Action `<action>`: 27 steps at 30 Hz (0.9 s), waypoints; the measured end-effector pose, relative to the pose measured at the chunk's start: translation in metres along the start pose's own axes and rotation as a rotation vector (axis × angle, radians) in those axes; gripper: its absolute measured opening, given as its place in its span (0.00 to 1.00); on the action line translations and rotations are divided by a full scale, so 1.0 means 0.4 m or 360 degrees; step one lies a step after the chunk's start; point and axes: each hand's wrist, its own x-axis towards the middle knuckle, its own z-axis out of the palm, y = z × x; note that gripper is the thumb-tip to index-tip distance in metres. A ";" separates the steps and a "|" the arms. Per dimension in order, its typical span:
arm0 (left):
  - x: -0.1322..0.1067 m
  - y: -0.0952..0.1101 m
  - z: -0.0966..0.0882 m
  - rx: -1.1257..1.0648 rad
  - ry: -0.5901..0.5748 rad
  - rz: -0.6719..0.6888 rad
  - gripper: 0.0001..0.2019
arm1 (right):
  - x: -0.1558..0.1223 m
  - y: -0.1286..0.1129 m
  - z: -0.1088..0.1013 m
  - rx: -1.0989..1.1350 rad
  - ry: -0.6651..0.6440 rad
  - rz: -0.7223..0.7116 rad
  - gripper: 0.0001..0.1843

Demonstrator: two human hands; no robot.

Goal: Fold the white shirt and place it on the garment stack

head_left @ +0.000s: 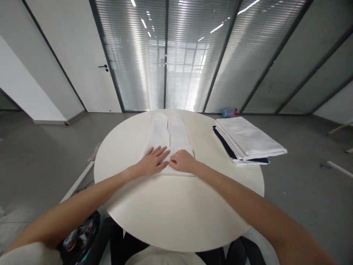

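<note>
A white garment (171, 134), folded into a long narrow strip, lies on the round white table (176, 209) and runs away from me. My left hand (153, 160) rests flat on its near folded end, fingers stretched out and together. Beside it, my right hand (182, 161) is curled with its fingers tucked under, pressing on the same folded end. The two hands nearly touch at the fold's middle.
A stack of folded white and dark cloths (246, 141) sits on the table's right side. A teal and pink bottle (230, 112) lies on the floor behind it. A dark bag (79, 237) stands by my left knee. Glass walls with blinds and a door are beyond.
</note>
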 end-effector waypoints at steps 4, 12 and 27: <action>-0.004 0.003 0.009 0.0013 -0.0050 -0.0013 0.31 | -0.009 0.008 0.044 0.0119 0.0090 0.0074 0.18; 0.027 -0.036 -0.054 -0.0064 -0.0082 0.0144 0.31 | -0.019 0.032 0.047 0.0263 0.0256 -0.0089 0.14; 0.081 -0.070 -0.045 -0.0008 0.0006 0.0370 0.34 | -0.069 0.136 0.065 0.0369 0.0171 0.0069 0.32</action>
